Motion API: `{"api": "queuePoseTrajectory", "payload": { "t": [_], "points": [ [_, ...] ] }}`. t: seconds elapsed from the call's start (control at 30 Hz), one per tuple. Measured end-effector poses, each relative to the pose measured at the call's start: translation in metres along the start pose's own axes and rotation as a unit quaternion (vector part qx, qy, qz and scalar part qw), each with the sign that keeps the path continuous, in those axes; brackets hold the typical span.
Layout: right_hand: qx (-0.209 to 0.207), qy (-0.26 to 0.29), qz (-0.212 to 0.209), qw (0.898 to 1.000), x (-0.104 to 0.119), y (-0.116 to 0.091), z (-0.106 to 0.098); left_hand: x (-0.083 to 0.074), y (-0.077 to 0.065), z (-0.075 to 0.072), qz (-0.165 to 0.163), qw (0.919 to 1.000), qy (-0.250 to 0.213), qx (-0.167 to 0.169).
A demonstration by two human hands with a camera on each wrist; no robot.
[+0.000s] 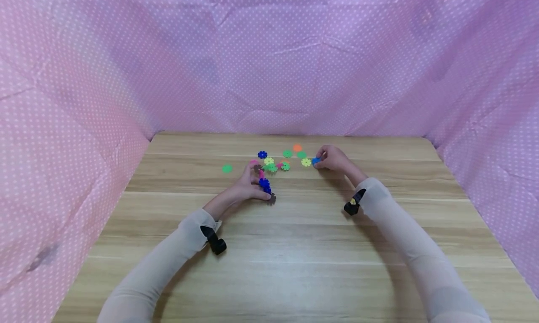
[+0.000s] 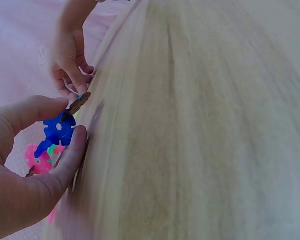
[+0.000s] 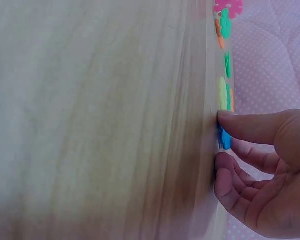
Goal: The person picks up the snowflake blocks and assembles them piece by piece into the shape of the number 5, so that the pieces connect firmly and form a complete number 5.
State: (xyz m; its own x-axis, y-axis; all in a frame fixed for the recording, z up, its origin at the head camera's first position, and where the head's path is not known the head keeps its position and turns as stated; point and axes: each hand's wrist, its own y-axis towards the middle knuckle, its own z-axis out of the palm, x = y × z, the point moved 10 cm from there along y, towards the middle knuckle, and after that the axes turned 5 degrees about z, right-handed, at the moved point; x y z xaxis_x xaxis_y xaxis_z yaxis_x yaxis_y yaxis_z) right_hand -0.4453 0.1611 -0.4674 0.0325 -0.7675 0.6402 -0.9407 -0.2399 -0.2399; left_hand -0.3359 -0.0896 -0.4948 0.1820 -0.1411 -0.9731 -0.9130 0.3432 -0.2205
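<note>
My left hand (image 1: 246, 188) has its grip clamped on a chain of joined snowflake discs (image 1: 264, 185); thumb and forefinger pinch the dark blue disc (image 2: 59, 131), with a brown disc (image 2: 79, 104) at one end and a pink disc (image 2: 37, 161) at the other; the chain's lower end sits at the tabletop (image 1: 294, 248). My right hand (image 1: 332, 158) has its grip closed on a light blue disc (image 3: 224, 140), fingertips pinching it where it lies on the tabletop, at 2 o'clock from my left hand. A yellow disc (image 1: 306, 162) lies just beside it at 9 o'clock; loose green discs (image 1: 287, 153), an orange disc (image 1: 297, 148) and a blue disc (image 1: 262, 154) lie scattered between the hands towards 12 o'clock; a lone green disc (image 1: 227, 168) lies at 10 o'clock from my left hand; pink dotted cloth (image 1: 269, 61) walls the tabletop.
</note>
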Motion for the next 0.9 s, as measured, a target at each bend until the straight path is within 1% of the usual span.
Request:
{"api": "queuePoseTrajectory", "payload": {
  "t": [0.13,0.3,0.4,0.5,0.6,0.73,0.9],
  "points": [
    [-0.001,0.016,-0.012,1.0,0.0,-0.004,0.001,-0.001,-0.001,0.003,0.002,1.0,0.001,0.007],
    [0.002,0.072,-0.041,0.997,0.012,-0.016,0.009,0.0,-0.001,0.004,-0.006,0.9999,-0.009,0.009],
    [0.022,0.119,-0.064,0.991,0.023,-0.026,0.019,0.001,0.001,0.002,-0.008,0.9997,-0.02,0.008],
    [0.054,0.159,-0.091,0.982,0.037,-0.038,0.033,0.003,0.003,-0.002,-0.01,0.9995,-0.029,0.005],
    [0.066,0.172,-0.114,0.976,0.049,-0.046,0.045,0.006,0.005,-0.004,-0.019,0.9992,-0.036,0.003],
    [0.072,0.173,-0.135,0.973,0.062,-0.052,0.059,0.008,0.007,-0.005,-0.026,0.9989,-0.039,0.005],
    [0.103,0.185,-0.153,0.965,0.073,-0.058,0.077,0.004,0.006,-0.004,-0.002,0.9989,-0.047,0.01]
  ]
}}
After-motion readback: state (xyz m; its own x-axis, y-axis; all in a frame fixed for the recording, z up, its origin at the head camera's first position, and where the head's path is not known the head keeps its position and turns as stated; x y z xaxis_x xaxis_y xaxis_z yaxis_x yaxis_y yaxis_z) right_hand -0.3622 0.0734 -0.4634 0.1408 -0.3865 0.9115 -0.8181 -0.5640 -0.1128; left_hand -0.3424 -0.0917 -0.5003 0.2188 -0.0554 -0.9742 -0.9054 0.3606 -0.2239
